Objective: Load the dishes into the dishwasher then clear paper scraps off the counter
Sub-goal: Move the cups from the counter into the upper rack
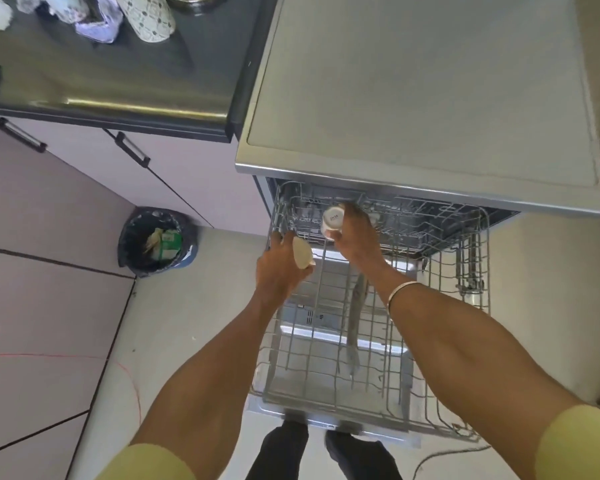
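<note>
The dishwasher (426, 98) stands open with its grey wire rack (371, 358) pulled out over the lowered door. My right hand (355, 237) grips a small white cup (332, 220), turned bottom-up, over the back left of the rack. My left hand (281, 265) holds a small cream-coloured dish (302, 257) at the rack's left edge. On the dark counter (118, 74) at the upper left lie crumpled paper scraps (96, 22) and a patterned cup (146, 15) on its side.
A bin with a black liner (156, 240) holding rubbish sits on the floor left of the dishwasher. Cabinet doors with dark handles (132, 148) run under the counter. A thin red cord (132, 382) lies on the floor. My feet (326, 452) stand before the door.
</note>
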The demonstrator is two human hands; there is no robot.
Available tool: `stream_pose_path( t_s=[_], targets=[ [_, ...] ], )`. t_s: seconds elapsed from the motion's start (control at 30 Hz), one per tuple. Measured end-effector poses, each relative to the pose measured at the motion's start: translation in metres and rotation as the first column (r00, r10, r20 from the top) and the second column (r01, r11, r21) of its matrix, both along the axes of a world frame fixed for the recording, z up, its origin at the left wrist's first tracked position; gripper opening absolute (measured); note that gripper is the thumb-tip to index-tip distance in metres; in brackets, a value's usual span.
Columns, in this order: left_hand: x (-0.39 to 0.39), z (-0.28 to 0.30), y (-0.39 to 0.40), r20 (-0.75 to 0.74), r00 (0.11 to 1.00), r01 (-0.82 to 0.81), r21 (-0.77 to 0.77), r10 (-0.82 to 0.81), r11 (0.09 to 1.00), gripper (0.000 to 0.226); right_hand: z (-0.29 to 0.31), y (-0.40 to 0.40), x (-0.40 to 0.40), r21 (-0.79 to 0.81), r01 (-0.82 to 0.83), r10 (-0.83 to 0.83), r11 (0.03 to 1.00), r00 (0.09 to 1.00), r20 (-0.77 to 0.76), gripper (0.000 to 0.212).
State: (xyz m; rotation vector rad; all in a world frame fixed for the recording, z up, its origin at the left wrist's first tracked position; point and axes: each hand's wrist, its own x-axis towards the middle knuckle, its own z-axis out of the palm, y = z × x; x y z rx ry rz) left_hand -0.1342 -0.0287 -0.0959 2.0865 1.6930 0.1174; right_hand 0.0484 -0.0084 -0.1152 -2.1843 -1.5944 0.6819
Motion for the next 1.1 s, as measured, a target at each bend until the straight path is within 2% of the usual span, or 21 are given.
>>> stream_pose_path(
  t_s=[0.23, 0.47, 0.63, 0.87, 1.0, 1.1],
  targets=[
    [-0.006, -0.057, 0.014, -0.14, 0.985, 0.118, 0.14, -0.098, 0.983, 0.094, -0.047, 0.039, -0.011, 0.021, -0.082, 0.081, 0.996, 0.996, 0.042, 0.065],
    [-0.015, -0.087, 0.008, -0.296, 0.947, 0.185, 0.186, -0.125, 0.965, 0.093, -0.08, 0.059, -0.031, 0.035, -0.128, 0.128, 0.991, 0.992, 0.005, 0.064],
    [-0.004, -0.088, 0.01, -0.393, 0.915, 0.146, 0.119, -0.088, 0.982, 0.098, -0.108, 0.057, -0.042, -0.008, -0.168, 0.168, 0.986, 0.986, -0.023, 0.066],
    [0.005, -0.09, 0.005, -0.417, 0.907, 0.098, 0.072, -0.059, 0.993, 0.099, -0.122, 0.062, -0.057, 0.027, -0.205, 0.206, 0.978, 0.975, -0.08, 0.055],
    [0.003, -0.09, 0.004, -0.373, 0.927, 0.097, 0.127, -0.043, 0.987, 0.105, -0.129, 0.062, -0.052, 0.021, -0.215, 0.216, 0.976, 0.973, -0.082, 0.068],
    [0.002, -0.086, 0.008, -0.388, 0.918, 0.112, 0.048, -0.085, 0.993, 0.119, -0.125, 0.055, -0.041, 0.041, -0.176, 0.178, 0.984, 0.981, -0.076, 0.085]
  ],
)
